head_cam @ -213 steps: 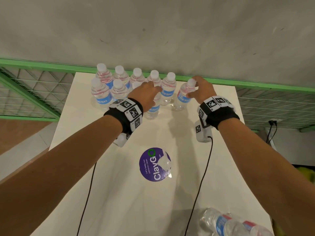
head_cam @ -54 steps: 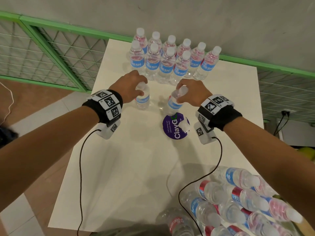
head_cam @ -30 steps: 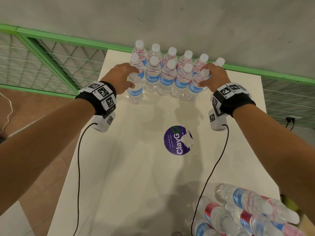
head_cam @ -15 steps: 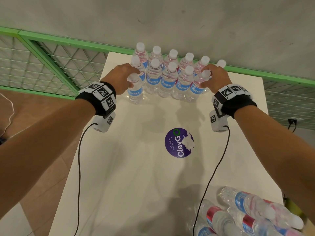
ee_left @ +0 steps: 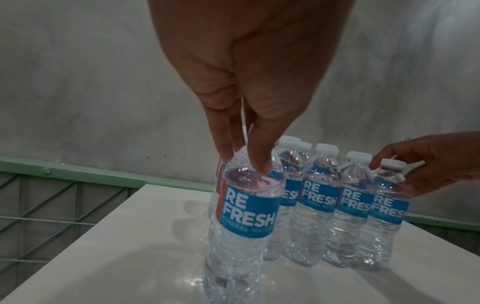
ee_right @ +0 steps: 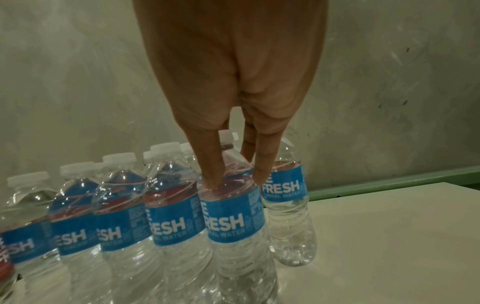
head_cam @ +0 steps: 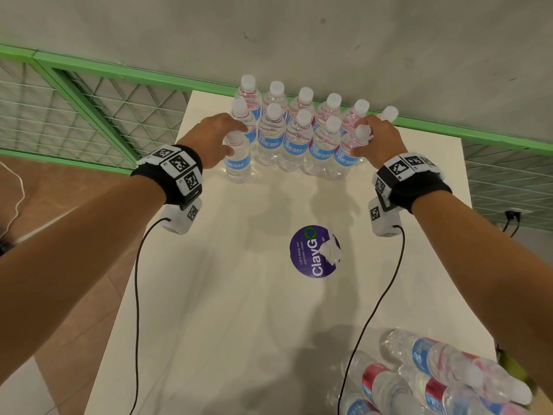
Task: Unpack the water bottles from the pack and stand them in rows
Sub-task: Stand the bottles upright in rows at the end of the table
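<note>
Two rows of clear water bottles (head_cam: 296, 136) with blue labels and white caps stand at the far end of the white table (head_cam: 227, 310). My left hand (head_cam: 227, 138) grips the top of a bottle (head_cam: 238, 163) standing at the left end of the front row, slightly nearer me; my fingers (ee_left: 259, 162) lie on its shoulder (ee_left: 246, 214). My right hand (head_cam: 366, 140) holds the neck of the bottle (head_cam: 347, 157) at the right end, with fingertips (ee_right: 213, 174) on that bottle (ee_right: 233, 224). The torn pack (head_cam: 434, 381) of lying bottles sits near right.
A purple round sticker (head_cam: 314, 255) marks the table's middle. Green mesh railing (head_cam: 89, 115) runs along the left and behind the table, and a grey wall (head_cam: 299, 40) stands right behind the rows. Wrist-camera cables (head_cam: 137, 295) trail over the tabletop.
Both hands carried a bottle each from mid-table to the ends of the front row. Over the last half second they have stayed on those bottles, nearly still.
</note>
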The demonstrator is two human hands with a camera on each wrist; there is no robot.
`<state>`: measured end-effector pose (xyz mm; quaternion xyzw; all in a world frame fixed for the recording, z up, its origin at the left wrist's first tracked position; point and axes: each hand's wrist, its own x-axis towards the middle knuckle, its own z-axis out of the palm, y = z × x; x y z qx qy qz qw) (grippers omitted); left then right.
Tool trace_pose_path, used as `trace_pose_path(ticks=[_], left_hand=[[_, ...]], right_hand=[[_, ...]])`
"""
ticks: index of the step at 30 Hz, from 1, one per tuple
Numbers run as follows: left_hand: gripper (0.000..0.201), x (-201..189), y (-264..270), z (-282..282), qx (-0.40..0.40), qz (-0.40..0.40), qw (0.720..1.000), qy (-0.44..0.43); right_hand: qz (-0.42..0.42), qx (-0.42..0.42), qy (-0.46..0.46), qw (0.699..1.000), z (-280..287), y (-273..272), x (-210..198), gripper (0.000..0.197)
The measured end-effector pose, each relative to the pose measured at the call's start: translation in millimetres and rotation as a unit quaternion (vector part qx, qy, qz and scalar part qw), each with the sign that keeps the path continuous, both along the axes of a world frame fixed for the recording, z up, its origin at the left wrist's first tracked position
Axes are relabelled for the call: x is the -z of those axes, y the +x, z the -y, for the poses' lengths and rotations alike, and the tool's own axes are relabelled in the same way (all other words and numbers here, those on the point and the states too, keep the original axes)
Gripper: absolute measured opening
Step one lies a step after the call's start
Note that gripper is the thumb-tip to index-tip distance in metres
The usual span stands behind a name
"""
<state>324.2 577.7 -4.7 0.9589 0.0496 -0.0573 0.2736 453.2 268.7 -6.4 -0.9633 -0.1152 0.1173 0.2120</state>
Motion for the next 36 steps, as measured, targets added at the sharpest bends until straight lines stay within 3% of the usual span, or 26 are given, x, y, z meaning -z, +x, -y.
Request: trace_pose_path(ticks=[12,18,22,25,28,31,33,36], left_hand=[[0.057,6,1,-5,0.012,0.003,1.0,-0.003],[0.069,8,-13,-1,0.04,0.044,0.998,0.011],[0.056,8,-54,36,0.115,0.143,0.98,0.079],[0.041,6,-107,94,0.229,0.114,0.966,0.038],[0.03,-2,-174,154,0.391,0.024,0.92,-0.034],[0.032,-16,-235,201,0.535,-0.087,0.836,-0.09],[0.037,-24,-261,224,0.599,-0.137,0.783,-0.102],[0.047,-26,-283,247,0.655,-0.146,0.738,-0.074]], right_hand=[[0.005,-0.011,-0.003,1.0,2,0,1,0.054],[-0.008,0.0,0.043,0.999,11,-22,-16,0.074],[-0.072,-0.058,0.05,0.994,28,-78,-48,0.064],[-0.166,-0.167,-0.007,0.972,44,-142,-71,0.045],[-0.267,-0.301,-0.071,0.913,63,-211,-81,0.037],[-0.328,-0.424,-0.138,0.833,78,-270,-83,0.036],[-0.351,-0.48,-0.179,0.784,86,-301,-81,0.038],[-0.357,-0.522,-0.231,0.739,97,-332,-74,0.042]])
